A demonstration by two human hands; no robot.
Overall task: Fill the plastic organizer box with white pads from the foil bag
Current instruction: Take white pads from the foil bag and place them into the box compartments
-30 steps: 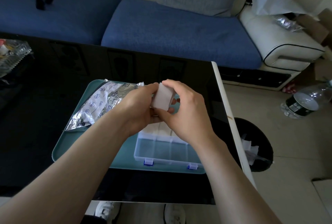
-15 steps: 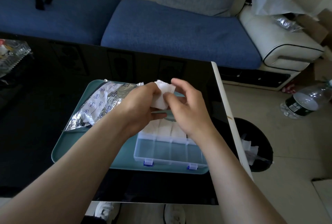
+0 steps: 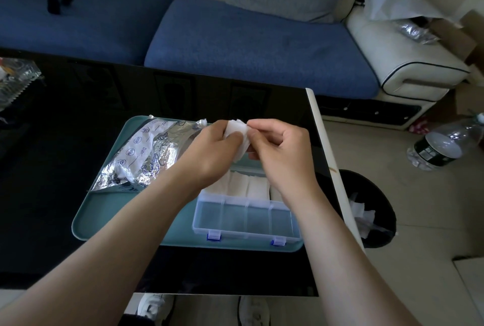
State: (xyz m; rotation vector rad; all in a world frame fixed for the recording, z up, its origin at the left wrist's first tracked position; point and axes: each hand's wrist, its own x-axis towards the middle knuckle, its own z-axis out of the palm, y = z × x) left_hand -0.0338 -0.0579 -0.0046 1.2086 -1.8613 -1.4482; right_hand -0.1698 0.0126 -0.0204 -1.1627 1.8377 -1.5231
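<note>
A thin white pad [image 3: 237,130] is pinched by the left hand [image 3: 209,153] and right hand [image 3: 280,150], held together above the clear plastic organizer box [image 3: 246,218], seemingly for separating; the crumpled silver foil bag [image 3: 152,158] is laid left of it.

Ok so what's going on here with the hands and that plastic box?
A person is pinching one white pad between the left hand and the right hand, held up over the teal tray by the clear organizer box. The box's far compartments hold stacked pads; the near row looks empty. The foil bag lies on the tray, left of the box.
</note>
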